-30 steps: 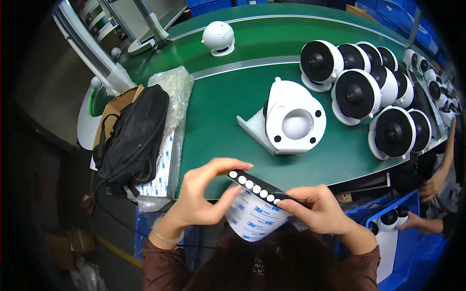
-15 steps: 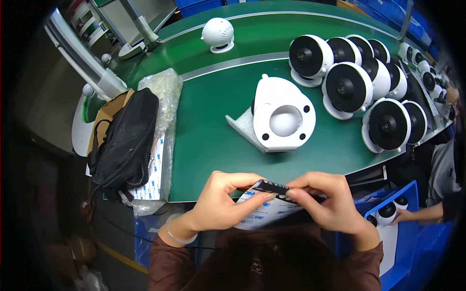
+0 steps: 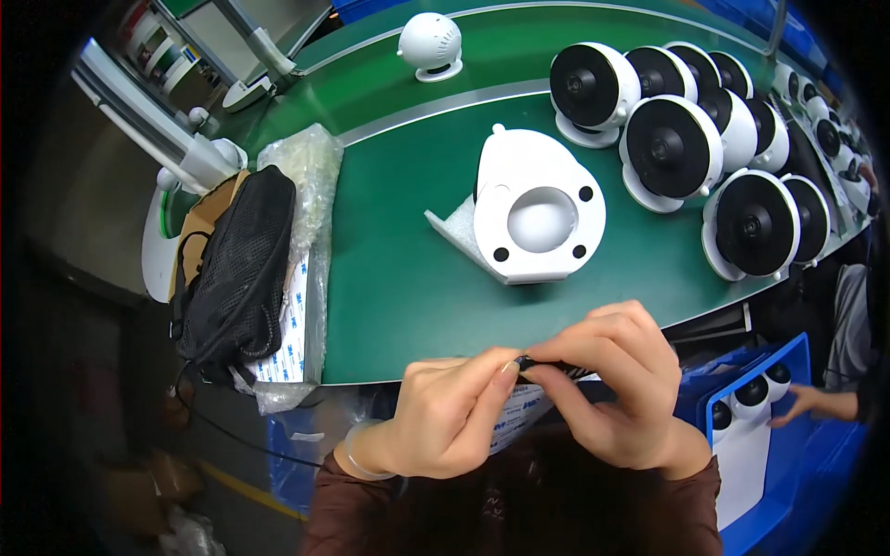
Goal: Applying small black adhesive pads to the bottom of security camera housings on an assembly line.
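Both my hands are closed at the near edge of the green bench, thumbs against forefingers. Between them is a sheet of black adhesive pads [image 3: 521,417] with white, blue-printed backing, mostly hidden by my fingers. My left hand [image 3: 447,417] pinches the sheet's upper edge. Fingertips nearly touching it, my right hand [image 3: 619,389] grips the same edge a little farther right. Just beyond lies a white round-bodied camera [image 3: 505,162], its base turned up toward me. Three black round pads [image 3: 586,194] sit on the base around a large hollow. White foam [image 3: 454,227] props it underneath.
Several black-faced white cameras [image 3: 669,148] stand at the right; another [image 3: 431,44] stands at the back. A black mesh bag [image 3: 243,269] lies on the left beside bubble wrap [image 3: 315,185]. At lower right, another person's hand [image 3: 805,404] is beside a blue bin [image 3: 793,445] holding cameras.
My hands have drawn closer together along the sheet's edge, and the left has moved right. More of the sheet is covered. The other person's hand has moved away from the bin's cameras.
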### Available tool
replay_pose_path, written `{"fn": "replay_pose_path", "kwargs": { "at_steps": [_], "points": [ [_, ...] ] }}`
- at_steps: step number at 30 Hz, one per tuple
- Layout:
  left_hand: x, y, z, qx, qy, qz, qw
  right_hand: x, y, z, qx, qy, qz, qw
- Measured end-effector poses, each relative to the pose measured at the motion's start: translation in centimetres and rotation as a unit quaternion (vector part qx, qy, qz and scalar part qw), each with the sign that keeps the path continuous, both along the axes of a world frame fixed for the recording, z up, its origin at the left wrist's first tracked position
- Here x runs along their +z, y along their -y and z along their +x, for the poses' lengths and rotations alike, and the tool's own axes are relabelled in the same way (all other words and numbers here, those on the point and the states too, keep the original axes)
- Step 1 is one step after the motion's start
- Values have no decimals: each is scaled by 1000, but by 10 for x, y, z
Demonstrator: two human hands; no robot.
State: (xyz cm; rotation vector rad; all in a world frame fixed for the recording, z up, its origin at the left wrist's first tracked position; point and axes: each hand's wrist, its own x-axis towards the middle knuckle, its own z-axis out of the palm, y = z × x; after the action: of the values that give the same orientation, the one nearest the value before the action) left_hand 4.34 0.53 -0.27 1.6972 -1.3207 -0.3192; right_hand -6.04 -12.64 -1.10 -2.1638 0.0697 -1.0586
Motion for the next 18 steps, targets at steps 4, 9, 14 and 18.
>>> {"fn": "replay_pose_path", "kwargs": {
  "at_steps": [4, 9, 14, 18],
  "points": [
    [1, 0, -2, 30, 40, -34, 998, -3, -4, 1, -15, 15, 10, 1000],
    [-1, -1, -2, 63, 81, -56, 993, -4, -7, 1, -15, 16, 15, 1000],
    [-2, -3, -1, 59, 92, -70, 992, -3, -9, 4, -13, 20, 14, 1000],
    [-2, -2, 0, 42, 116, -77, 989, 1, -6, 2, 3, -7, 23, 1000]
  ]
}}
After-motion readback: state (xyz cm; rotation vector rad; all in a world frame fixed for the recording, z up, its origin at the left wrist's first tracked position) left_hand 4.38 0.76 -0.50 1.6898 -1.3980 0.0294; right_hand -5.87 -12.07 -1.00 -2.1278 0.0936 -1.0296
